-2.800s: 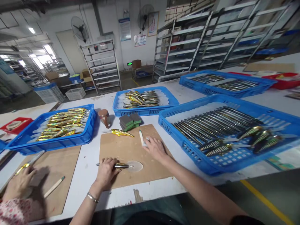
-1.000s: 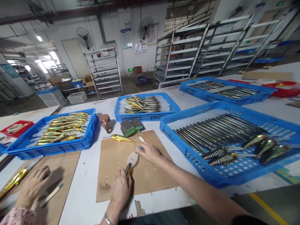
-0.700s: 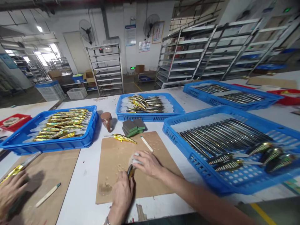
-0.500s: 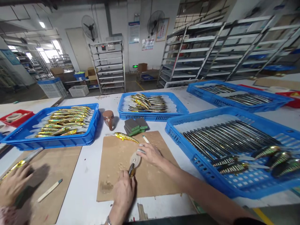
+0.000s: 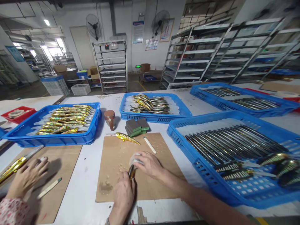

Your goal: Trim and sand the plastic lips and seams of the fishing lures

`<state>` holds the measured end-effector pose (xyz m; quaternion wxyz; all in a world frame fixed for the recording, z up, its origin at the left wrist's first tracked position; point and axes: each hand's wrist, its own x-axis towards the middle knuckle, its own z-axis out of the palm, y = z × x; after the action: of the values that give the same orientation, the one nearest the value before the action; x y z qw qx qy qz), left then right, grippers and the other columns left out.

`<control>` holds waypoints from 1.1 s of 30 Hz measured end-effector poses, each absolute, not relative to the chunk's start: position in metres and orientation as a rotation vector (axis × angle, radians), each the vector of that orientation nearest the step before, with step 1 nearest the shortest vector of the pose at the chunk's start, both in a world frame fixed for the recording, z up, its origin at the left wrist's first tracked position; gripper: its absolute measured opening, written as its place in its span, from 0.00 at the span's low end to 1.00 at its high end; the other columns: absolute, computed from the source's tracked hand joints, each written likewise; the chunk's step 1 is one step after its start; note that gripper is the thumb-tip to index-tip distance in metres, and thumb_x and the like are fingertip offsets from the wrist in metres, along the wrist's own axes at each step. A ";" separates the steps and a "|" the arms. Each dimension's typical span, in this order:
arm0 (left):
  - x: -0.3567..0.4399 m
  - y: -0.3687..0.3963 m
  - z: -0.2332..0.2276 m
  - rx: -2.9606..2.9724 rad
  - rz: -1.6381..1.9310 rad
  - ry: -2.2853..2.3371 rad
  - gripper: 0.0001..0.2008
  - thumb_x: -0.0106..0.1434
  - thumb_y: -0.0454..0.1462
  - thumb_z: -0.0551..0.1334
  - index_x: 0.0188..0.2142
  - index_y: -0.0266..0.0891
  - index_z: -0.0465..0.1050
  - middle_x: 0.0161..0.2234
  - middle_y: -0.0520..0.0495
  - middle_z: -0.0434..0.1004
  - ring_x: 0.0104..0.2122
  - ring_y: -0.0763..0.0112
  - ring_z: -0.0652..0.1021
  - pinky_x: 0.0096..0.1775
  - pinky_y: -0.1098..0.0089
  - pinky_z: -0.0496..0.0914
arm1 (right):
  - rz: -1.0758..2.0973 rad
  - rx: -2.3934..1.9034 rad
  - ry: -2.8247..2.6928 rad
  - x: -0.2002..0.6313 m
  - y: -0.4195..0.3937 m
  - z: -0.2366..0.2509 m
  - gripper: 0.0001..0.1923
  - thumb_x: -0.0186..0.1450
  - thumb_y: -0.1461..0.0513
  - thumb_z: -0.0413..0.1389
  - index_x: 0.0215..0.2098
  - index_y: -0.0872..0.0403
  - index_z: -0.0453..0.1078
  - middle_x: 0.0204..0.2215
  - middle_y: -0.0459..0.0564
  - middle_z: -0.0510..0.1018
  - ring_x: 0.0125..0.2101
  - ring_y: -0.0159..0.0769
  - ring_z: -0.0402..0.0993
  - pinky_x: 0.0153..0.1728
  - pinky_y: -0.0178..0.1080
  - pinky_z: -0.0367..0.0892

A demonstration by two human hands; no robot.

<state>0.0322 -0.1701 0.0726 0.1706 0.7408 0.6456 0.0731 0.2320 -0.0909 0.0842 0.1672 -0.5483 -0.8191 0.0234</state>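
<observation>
My left hand (image 5: 124, 189) is closed around a dark-backed fishing lure (image 5: 132, 172) above the cardboard sheet (image 5: 117, 184). A round translucent disc (image 5: 132, 158) sits at the lure's far end. My right hand (image 5: 150, 164) lies over that disc, fingers bent and drawn together, with whitish covers on some fingertips. Whatever is under those fingers is hidden. Beyond my hands, a gold lure with dark stripes (image 5: 127, 137) rests across the cardboard's far edge. To its right lies a pale flat stick with a dark tip (image 5: 150, 145).
Green-and-dark blocks (image 5: 137, 127) and a brown cup (image 5: 109, 120) stand behind the cardboard. Blue trays of lures flank me, at right (image 5: 199, 168), far middle (image 5: 157, 118) and left (image 5: 58, 142). At left, another person's hand (image 5: 29, 175) is near a gold lure.
My right hand has moved left and nearer, from beside the disc to over it, uncovering the stick. My left hand stays on the lure. The other person's hand has lifted off their lure.
</observation>
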 end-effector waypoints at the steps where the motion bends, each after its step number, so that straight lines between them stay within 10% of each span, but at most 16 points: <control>1: 0.032 -0.170 0.073 2.114 0.206 1.829 0.09 0.75 0.36 0.53 0.46 0.37 0.71 0.43 0.39 0.81 0.39 0.63 0.85 0.34 0.71 0.70 | 0.066 -1.575 -2.328 0.233 -0.090 0.085 0.13 0.72 0.52 0.62 0.50 0.46 0.81 0.52 0.52 0.83 0.51 0.43 0.79 0.56 0.42 0.72; 33: 0.034 -0.170 0.082 2.071 0.174 1.796 0.10 0.76 0.35 0.52 0.47 0.34 0.71 0.41 0.35 0.82 0.41 0.58 0.85 0.36 0.70 0.73 | 0.063 -1.614 -2.363 0.231 -0.101 0.085 0.13 0.74 0.54 0.57 0.48 0.49 0.82 0.49 0.56 0.83 0.49 0.48 0.80 0.53 0.48 0.73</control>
<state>0.0342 -0.1701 0.0816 0.1961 0.7393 0.6412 0.0620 0.2308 -0.1013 0.0847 0.1392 -0.5585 -0.8174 0.0218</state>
